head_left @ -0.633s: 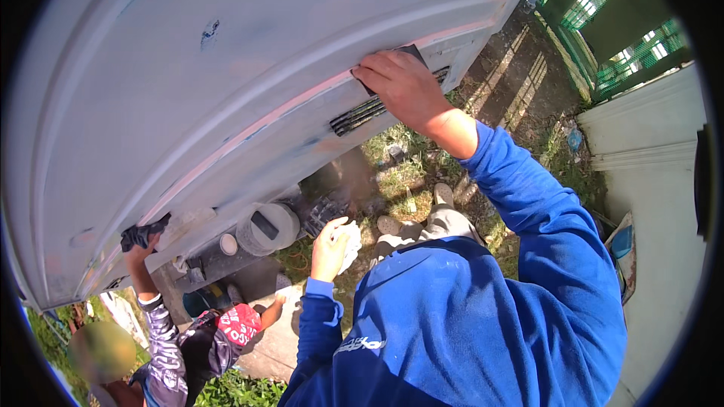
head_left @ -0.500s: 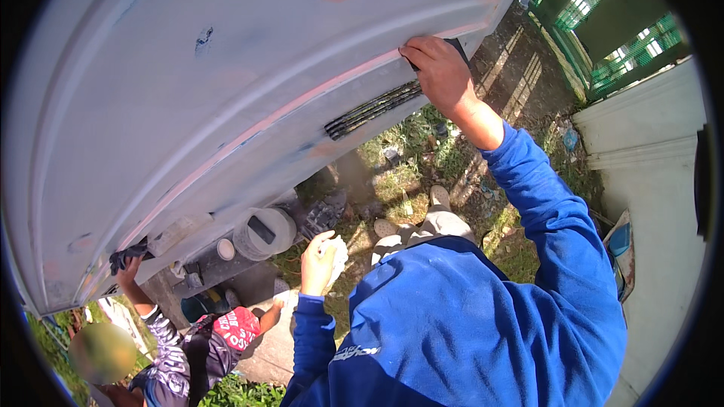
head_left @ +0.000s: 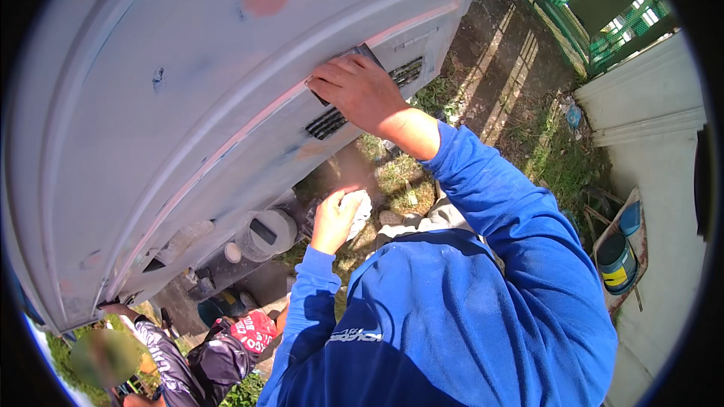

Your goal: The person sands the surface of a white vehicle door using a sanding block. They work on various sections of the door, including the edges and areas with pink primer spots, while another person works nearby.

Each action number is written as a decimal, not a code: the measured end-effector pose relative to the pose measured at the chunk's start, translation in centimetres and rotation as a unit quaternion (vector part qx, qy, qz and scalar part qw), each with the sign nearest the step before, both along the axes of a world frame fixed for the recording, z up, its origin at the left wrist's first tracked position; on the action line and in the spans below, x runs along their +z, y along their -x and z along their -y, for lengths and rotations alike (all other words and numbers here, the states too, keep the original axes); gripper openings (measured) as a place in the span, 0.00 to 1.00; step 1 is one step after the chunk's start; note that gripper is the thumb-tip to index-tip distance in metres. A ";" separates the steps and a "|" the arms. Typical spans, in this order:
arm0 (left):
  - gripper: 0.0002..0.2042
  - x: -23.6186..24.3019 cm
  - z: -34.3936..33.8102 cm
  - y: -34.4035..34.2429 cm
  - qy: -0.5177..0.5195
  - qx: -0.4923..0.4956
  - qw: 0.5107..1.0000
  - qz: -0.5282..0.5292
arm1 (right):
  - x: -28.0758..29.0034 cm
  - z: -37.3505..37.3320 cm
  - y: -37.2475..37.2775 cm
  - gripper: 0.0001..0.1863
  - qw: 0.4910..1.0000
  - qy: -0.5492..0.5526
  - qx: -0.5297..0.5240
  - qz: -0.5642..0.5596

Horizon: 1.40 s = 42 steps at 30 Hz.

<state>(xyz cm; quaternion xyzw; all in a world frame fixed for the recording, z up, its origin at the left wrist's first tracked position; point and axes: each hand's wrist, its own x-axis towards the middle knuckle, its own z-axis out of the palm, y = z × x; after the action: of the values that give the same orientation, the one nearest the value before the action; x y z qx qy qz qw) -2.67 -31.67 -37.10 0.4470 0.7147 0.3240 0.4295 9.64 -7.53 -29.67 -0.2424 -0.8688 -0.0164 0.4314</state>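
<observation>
A large pale-grey vehicle panel (head_left: 188, 53) with raised ridges fills the upper left, marked with pink filler patches and a long pink strip (head_left: 249, 130). My right hand (head_left: 362, 90) is closed on a dark sheet of sandpaper (head_left: 369, 53), pressed flat against the panel at this strip. The hand and sheet partly cover a slotted vent (head_left: 326, 125). Lower down, in front of my body, my left hand (head_left: 330, 220) grips a crumpled white cloth (head_left: 362, 215), away from the panel.
A co-worker (head_left: 192, 365) at lower left has one hand at the panel's lower corner. Below the panel stand a translucent bucket (head_left: 280, 227) with a dark block and a small white cup (head_left: 232, 252). A white wall (head_left: 656, 128) and a dark-green pail (head_left: 617, 260) are at right.
My right hand with the sandpaper has slid left and down along the pink strip, uncovering the vent's right end. My left hand has shifted slightly right and up with the cloth. The co-worker's hand moved lower.
</observation>
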 end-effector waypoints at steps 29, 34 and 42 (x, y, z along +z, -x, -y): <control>0.15 -1.7 2.5 1.7 0.020 0.013 1.000 -0.014 | -1.2 -3.3 -6.3 0.16 0.997 -0.024 -0.075 0.009; 0.15 1.3 2.8 1.2 0.021 0.065 0.997 0.043 | -2.4 -10.9 -14.5 0.16 0.986 0.005 -0.135 0.101; 0.15 2.9 -0.8 0.2 0.089 0.015 0.996 -0.020 | -0.2 2.8 2.3 0.13 1.000 -0.017 0.016 -0.002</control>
<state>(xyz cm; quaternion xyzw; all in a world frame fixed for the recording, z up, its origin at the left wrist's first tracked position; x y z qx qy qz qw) -2.84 -30.89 -34.23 0.4021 0.7557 0.2568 0.4486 7.33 -10.35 -29.85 -0.2213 -0.8712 -0.0238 0.4375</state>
